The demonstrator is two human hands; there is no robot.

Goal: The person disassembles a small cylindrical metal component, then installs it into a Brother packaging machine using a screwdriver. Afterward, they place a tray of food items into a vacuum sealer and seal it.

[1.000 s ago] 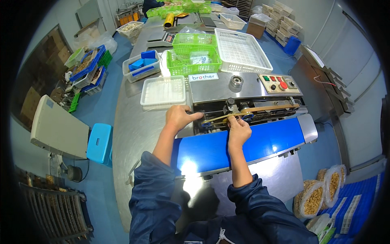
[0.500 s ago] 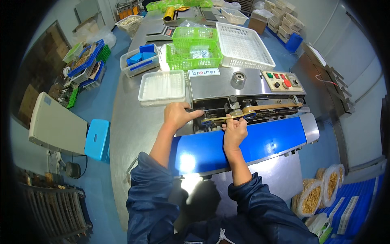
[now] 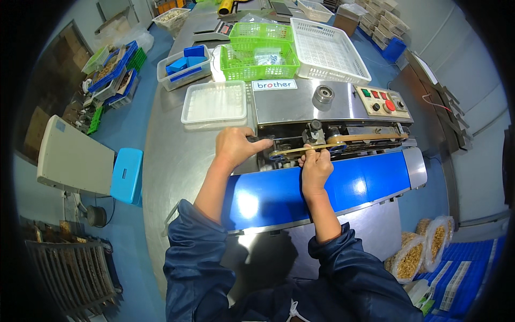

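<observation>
A band sealing machine with a steel housing (image 3: 292,104) and a wide blue conveyor belt (image 3: 268,193) stands before me on the steel table. A narrow tan sealing band (image 3: 295,153) runs along its front, looped round a small pulley (image 3: 276,156) at the left and a larger one (image 3: 337,146) further right. My left hand (image 3: 233,147) grips the left end of the machine's mechanism, thumb pointing right near the small pulley; its other fingers are partly hidden. With thumb and fingertips, my right hand (image 3: 317,172) pinches the tan band between the pulleys, above the blue belt.
A control panel (image 3: 382,102) with coloured buttons is at the machine's right. Behind are a clear plastic tray (image 3: 214,117), a tub (image 3: 170,81) of blue blocks, green baskets (image 3: 233,70) and a white crate (image 3: 335,74). A blue stool (image 3: 127,177) stands left of the table.
The view has shifted slightly, so the machine appears a little higher and further right. My right fingers have moved up slightly along the band. My left hand stays at the machine's left end.
</observation>
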